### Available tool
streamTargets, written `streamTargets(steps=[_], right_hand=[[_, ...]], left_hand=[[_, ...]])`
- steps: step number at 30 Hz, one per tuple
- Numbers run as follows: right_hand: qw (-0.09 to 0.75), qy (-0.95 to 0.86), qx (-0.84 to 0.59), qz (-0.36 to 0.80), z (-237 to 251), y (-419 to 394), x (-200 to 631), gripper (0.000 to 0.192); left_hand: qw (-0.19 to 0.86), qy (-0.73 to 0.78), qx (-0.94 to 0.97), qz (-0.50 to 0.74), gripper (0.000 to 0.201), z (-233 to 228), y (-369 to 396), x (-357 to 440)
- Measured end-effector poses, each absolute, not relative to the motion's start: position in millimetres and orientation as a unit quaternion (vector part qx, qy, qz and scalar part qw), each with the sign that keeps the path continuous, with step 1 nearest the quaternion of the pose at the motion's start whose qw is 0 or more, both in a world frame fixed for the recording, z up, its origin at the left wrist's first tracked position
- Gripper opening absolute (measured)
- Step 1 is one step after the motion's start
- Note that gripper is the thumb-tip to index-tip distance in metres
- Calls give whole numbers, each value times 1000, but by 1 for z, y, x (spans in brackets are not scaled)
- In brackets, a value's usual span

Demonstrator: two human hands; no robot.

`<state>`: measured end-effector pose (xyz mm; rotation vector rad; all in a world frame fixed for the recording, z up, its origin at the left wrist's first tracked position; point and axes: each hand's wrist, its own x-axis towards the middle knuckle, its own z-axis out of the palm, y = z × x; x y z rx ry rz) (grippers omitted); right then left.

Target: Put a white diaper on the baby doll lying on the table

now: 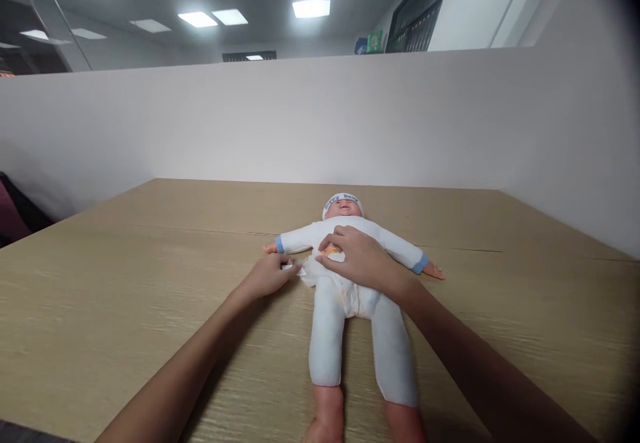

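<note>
One doll [327, 330] wears one diaper [354, 301], and of two hands, the left hand [273, 274] pinches its side flap [309, 274] while the right hand [359, 255], half open, rests on its front

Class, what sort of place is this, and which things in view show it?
Probably an indoor office or training room: a wood-grain table against a pale partition, lit ceiling panels beyond, and a baby doll lying on the table.

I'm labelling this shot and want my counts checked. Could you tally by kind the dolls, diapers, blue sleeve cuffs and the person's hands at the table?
Doll: 1
Diaper: 1
Blue cuffs: 2
Hands (left hand, right hand): 2
Total: 6
</note>
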<state>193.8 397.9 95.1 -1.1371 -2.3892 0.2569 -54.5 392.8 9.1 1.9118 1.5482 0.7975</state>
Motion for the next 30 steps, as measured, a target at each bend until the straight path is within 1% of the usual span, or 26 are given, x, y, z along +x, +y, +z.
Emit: streamTargets(steps=[3,5,9,11,15,17,20,22,25,30], right_hand=[[230,-867,-432,93,88,403,191,14],[230,-865,-436,93,84,402,192,21],[244,-858,-439,110,81,401,194,46],[254,-855,-439,114,79,402,194,51],[275,-842,-445,136,77,406,196,44],[280,-831,-452,162,75,409,197,43],[283,-819,-465,180,73,411,199,42],[289,-816,-469,175,72,413,199,40],[297,-816,-467,170,70,413,200,35],[294,-814,-469,176,71,412,200,33]], left_hand=[[380,525,635,420,55,13,397,-53],[414,498,594,477,58,18,398,-47],[418,484,578,507,59,34,400,-21],[426,475,590,495,58,41,403,-2],[463,429,611,478,56,41,409,27],[460,413,593,515,57,31,411,29],[456,422,550,558,49,11,413,22],[450,424,563,549,47,0,414,16],[433,409,605,529,50,-9,417,14],[464,391,598,523,50,-12,420,16]])
